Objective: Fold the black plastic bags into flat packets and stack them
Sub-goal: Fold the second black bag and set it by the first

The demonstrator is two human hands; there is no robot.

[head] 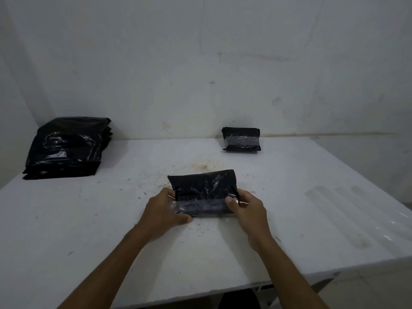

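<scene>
Left hand [166, 208] and right hand [245, 207] pinch the ends of a half-folded bag [201, 188] mid-table [89, 219], toward the near edge. A packet [241, 139] lies at the far edge; a stack [66, 148] fills the far-left corner.

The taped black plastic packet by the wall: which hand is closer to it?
Right. The right hand sits below the taped black plastic packet; the left hand is farther left.
</scene>
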